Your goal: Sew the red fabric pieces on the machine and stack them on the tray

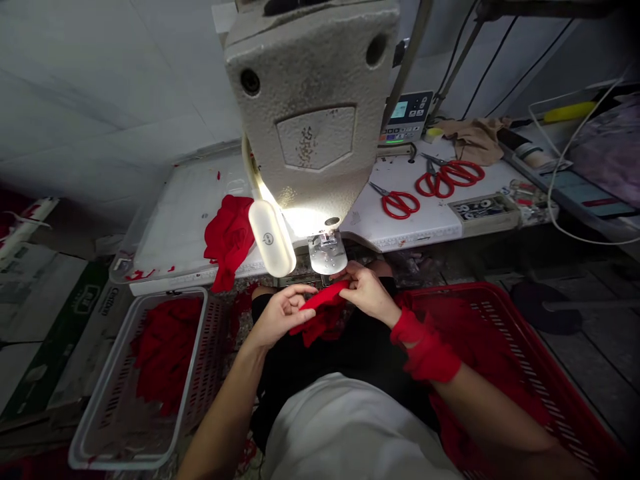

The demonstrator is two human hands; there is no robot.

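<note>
The red strip (326, 297) is held between both hands just off the near edge of the worktop (430, 223), directly on the near side of the presser foot (327, 253) under the sewing machine head (310, 113). Its long axis runs across the person's body, roughly parallel to that near edge and rising slightly toward the right. The left hand (280, 313) is curled shut on the strip's lower left end, thumb on top. The right hand (369, 293) pinches the higher right end with its fingers closed over the cloth, and it is the hand nearer to the foot, almost touching the plate. The rest of the same red cloth bunches and hangs below the strip, over the lap. A red cuff (425, 347) sits round the right wrist. A white lamp (271, 238) hangs just left of the foot, and a red cloth heap (229, 237) lies on the worktop's near-left part, spilling over the edge. Below it on the left stands a grey basket (165, 292) with red pieces in it; a red basket (465, 287) stands on the right. Red scissors (400, 202) lie further right on the worktop, well apart from the hands.
</note>
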